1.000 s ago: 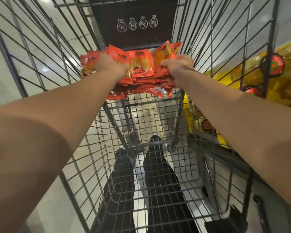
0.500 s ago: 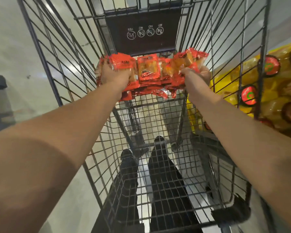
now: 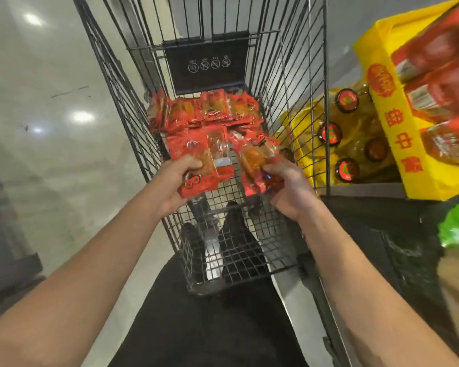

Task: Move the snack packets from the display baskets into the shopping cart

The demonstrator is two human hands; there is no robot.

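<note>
Head cam: left hand (image 3: 174, 185) & right hand (image 3: 289, 190) each pinching red snack packets (image 3: 204, 152) over shopping cart (image 3: 249, 250).

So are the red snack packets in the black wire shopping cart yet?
Mostly in: a pile of red snack packets lies inside the black wire shopping cart; left hand and right hand each hold more.

— What sits to the right, past the wire?

— A yellow display box (image 3: 398, 144) with red characters on its side, blurred red packages (image 3: 440, 83) stacked in it. Lower down, yellow-wrapped bottles with red caps (image 3: 347, 169).

— And elsewhere?

— Pale glossy floor (image 3: 51, 154) with light spots on the left, something green (image 3: 456, 226) at the right edge, black trousers (image 3: 210, 327) below.
</note>
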